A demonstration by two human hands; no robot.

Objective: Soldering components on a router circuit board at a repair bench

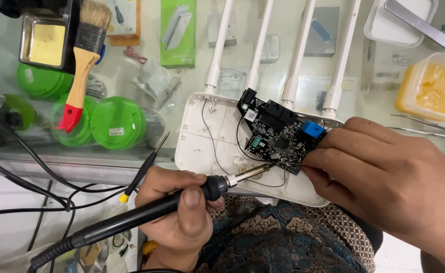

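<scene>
Two hands (182, 212) (384, 177), one soldering iron (146, 215), four antennas (298, 53).

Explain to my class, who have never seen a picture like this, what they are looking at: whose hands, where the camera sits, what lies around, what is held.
The one picture comes from a camera on a person's head, looking down at their own bare hands. The left hand holds a black soldering iron and a thin screwdriver; the iron's tip meets a black circuit board. The right hand steadies that board at its edge. The board sits in an open white router shell with four white antennas. On the glass counter lie green round tubs, a paintbrush and a tub of yellow paste.
</scene>
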